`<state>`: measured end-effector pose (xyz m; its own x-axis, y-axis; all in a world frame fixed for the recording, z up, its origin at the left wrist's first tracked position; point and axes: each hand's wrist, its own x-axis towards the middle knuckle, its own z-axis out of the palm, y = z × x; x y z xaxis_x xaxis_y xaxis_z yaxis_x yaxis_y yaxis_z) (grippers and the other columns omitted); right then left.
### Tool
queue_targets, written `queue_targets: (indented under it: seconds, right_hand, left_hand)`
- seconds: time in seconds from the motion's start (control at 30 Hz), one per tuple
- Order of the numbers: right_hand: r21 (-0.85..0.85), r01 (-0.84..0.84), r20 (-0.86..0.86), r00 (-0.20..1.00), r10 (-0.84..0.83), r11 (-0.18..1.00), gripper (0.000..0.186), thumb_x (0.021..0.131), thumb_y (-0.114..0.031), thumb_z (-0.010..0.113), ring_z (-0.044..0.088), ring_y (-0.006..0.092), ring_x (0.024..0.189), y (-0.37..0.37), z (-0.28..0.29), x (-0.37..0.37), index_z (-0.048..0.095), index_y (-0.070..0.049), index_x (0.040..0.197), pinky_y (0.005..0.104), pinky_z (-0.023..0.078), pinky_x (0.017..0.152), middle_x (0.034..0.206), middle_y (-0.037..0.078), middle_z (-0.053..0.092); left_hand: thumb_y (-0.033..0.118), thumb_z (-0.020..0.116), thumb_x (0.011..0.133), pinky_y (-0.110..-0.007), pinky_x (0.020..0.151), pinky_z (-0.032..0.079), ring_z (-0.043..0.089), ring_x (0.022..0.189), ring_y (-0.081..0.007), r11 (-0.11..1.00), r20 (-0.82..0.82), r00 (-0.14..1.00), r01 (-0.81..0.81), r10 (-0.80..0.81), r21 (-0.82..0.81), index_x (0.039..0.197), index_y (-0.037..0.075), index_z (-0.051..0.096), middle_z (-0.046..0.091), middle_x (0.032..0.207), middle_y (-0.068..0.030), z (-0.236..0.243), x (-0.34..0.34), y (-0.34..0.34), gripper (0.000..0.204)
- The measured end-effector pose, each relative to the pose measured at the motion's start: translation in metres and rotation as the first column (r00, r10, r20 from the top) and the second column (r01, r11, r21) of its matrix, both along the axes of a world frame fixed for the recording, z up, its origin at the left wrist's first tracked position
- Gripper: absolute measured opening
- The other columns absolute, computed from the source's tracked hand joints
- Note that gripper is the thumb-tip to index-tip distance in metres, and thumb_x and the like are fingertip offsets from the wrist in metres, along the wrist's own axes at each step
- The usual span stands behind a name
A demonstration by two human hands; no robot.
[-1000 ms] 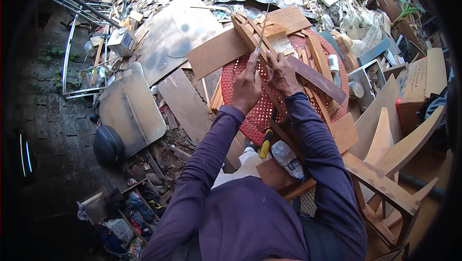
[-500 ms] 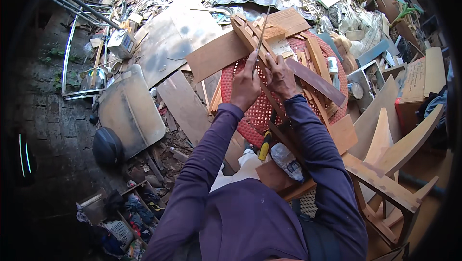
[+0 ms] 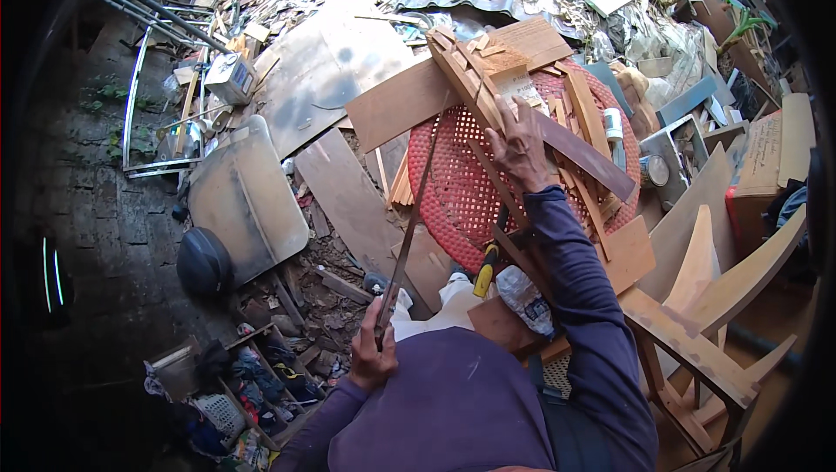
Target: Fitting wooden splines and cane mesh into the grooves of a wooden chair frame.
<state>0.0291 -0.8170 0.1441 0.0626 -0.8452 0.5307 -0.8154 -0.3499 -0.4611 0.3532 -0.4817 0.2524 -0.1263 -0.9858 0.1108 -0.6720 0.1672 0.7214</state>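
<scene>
My left hand (image 3: 373,352) is low by my waist, closed round the handle end of a long, thin, dark-bladed handsaw (image 3: 414,211). I see this saw nearly edge-on, its tip slanting up beside the red woven round seat (image 3: 428,221). My right hand (image 3: 522,151) lies with fingers spread over the near end of a narrow wooden piece (image 3: 461,71). That piece rests across a wide brown plank (image 3: 396,106) on the seat. A dark reddish board (image 3: 585,158) lies just right of my right hand.
Thin wood strips (image 3: 589,115) and a white bottle (image 3: 613,124) sit on the seat's right side. A yellow-handled tool (image 3: 486,272) and a plastic bag (image 3: 524,300) are near my lap. A wooden chair frame (image 3: 688,341) stands at right; a black helmet-like object (image 3: 205,261) is at left.
My left hand has drawn the saw away from the narrow wooden piece, down and left to my waist. My right hand has stayed near the wood, its fingers now spread over it.
</scene>
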Motion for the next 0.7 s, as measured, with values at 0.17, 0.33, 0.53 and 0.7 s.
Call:
queue_targets:
  seconds: [0.17,0.33,0.53,0.7]
  right_hand:
    - [0.166,0.215,-0.199,0.963,-0.181,0.962,0.047,0.091,-0.018,0.082,0.062,0.0371,0.108,0.044,0.001,-0.015,0.066,-0.007,0.133,0.0504,0.051,0.092,0.117,0.017,0.059]
    - [0.134,0.228,-0.231,0.954,-0.193,0.964,0.035,0.09,-0.02,0.079,0.06,0.0374,0.1,0.044,-0.012,-0.011,0.061,-0.008,0.118,0.0511,0.05,0.083,0.105,0.016,0.056]
    - [0.029,0.078,-0.104,0.992,-0.074,0.997,0.039,0.1,-0.01,0.069,0.068,0.0491,0.093,0.068,-0.012,-0.055,0.052,-0.001,0.134,0.0569,0.057,0.078,0.11,0.027,0.064]
    - [-0.142,0.226,0.062,0.974,-0.219,0.964,0.017,0.106,-0.003,0.064,0.069,0.0511,0.101,0.116,0.086,-0.004,0.058,0.0,0.122,0.0532,0.056,0.084,0.108,0.027,0.067]
  left_hand:
    - [0.005,0.065,0.107,-0.053,0.1,0.06,0.069,0.123,-0.0562,0.974,0.065,0.993,-0.08,0.096,-0.212,0.171,-0.004,0.032,0.057,0.156,-0.0362,-0.058,-0.038,-0.113,0.073]
    - [0.013,0.063,0.107,-0.059,0.09,0.06,0.071,0.104,-0.0536,0.998,0.076,0.995,-0.058,0.059,-0.008,0.175,0.0,0.025,0.059,0.134,-0.0345,-0.121,-0.077,-0.196,0.079]
    - [0.014,0.075,0.099,-0.05,0.11,0.05,0.06,0.122,-0.0433,0.984,0.309,0.935,0.177,-0.175,0.021,0.161,0.001,0.052,0.059,0.128,-0.0235,-0.13,-0.089,-0.198,0.068]
    - [0.008,0.068,0.102,-0.05,0.108,0.051,0.063,0.124,-0.0436,0.981,0.015,0.983,0.181,-0.18,-0.07,0.151,0.0,0.059,0.06,0.131,-0.0241,-0.11,-0.043,-0.183,0.05]
